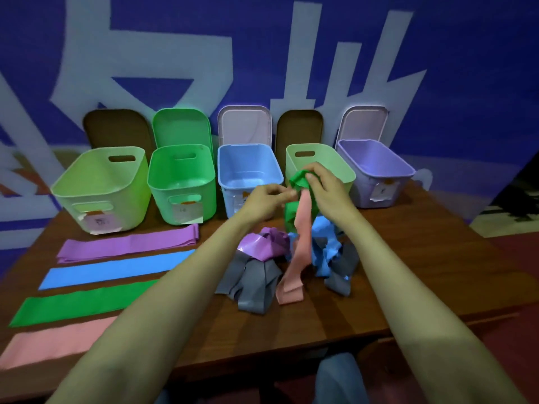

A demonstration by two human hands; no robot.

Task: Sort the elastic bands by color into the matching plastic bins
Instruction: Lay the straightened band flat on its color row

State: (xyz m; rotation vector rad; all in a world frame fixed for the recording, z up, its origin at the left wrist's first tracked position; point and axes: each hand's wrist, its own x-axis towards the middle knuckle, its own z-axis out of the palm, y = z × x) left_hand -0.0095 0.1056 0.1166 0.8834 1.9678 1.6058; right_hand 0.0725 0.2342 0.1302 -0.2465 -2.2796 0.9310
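Both hands are raised over a tangled pile of bands (pixel 291 258) in grey, purple, blue, pink and green. My right hand (pixel 323 185) grips a bunched green band (pixel 299 179). A pink band (pixel 297 249) hangs down from between the hands to the table, beside the green one. My left hand (pixel 268 196) pinches at the bands' top edge. Behind stand a row of bins: light green (pixel 99 188), green (pixel 180 182), blue (pixel 248 170), pale green (pixel 344 170) and purple (pixel 376 167).
Flat on the wooden table (pixel 408 272) at the left lie a purple band (pixel 128 243), a blue band (pixel 116 271), a green band (pixel 84 304) and a pink band (pixel 55 342). Lids lean on the wall behind the bins. The table's front edge is near my knees.
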